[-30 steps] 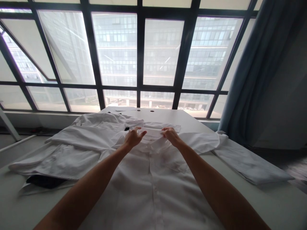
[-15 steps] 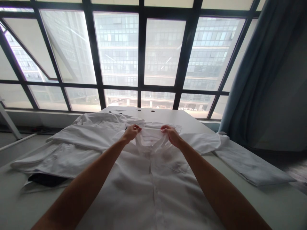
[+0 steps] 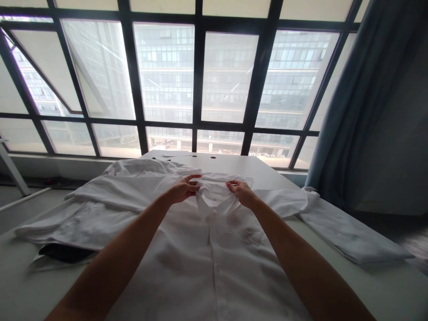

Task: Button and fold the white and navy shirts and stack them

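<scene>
A white button-front shirt (image 3: 187,258) lies face up on the table, its collar toward the window. My left hand (image 3: 183,189) is at the left side of the shirt collar (image 3: 219,204), its lower fingers closed on the edge while the index finger stretches out above. On the right side, my right hand (image 3: 241,191) pinches the collar between thumb and fingers. Both collar points hang down toward the button placket. One shirt sleeve (image 3: 284,199) reaches out to the right past my wrist.
More white garments (image 3: 110,191) are heaped on the left, with a black piece (image 3: 67,252) sticking out beneath. A folded white cloth (image 3: 354,234) lies along the right of the white table (image 3: 234,161). Behind stand large windows (image 3: 163,71) and a blue-grey curtain (image 3: 344,116).
The collar has gone from raised and rounded to turned down with its points showing. My left hand's index finger has lifted apart from the others. The right hand has shifted slightly.
</scene>
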### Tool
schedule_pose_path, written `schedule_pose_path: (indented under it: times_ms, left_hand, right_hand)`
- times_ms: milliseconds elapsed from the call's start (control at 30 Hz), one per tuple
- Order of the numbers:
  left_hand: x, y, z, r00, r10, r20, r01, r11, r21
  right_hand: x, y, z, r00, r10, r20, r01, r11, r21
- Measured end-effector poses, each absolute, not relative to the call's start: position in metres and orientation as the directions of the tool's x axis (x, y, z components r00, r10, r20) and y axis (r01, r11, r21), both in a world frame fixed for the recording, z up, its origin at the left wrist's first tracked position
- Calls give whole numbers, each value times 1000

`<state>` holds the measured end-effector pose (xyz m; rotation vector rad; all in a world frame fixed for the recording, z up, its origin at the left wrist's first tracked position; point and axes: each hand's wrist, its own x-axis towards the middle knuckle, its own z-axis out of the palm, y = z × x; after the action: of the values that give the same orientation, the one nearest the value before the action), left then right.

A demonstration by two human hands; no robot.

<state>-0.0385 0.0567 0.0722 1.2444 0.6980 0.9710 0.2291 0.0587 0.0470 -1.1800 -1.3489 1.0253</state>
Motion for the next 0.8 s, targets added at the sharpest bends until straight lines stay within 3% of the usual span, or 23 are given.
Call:
schedule_pose_path:
  times_ms: [133,267,367,433,533,700,800]
  left_hand:
    - [-49,65,77,404,914,25,25,-38,999]
    - [-57,67,82,359,933,-16,281,-92,955]
    - [-60,63,86,389,913,-124,391,-42,919]
    - [-60,60,87,438,883,-168,336,12,942]
    - [-58,60,87,447,887,-115,100,78,992]
    - [-45,58,82,378,926,17,-270,93,958]
    - [-31,53,79,369,927,69,-378,82,922]
  right_hand:
    - [226,51,57,-20,992,124,-110,121,-986]
    - [223,42,64,-74,990,124,-184,108,-977]
    - [225,38,67,-131,982,138,-236,105,-966]
    - [228,37,67,-166,974,157,-266,109,-958]
    - [234,41,63,-180,972,153,-208,114,-971]
    - [238,52,49,-68,994,82,250,96,-963]
    - [231,52,49,-48,965,259,578,239,-781]
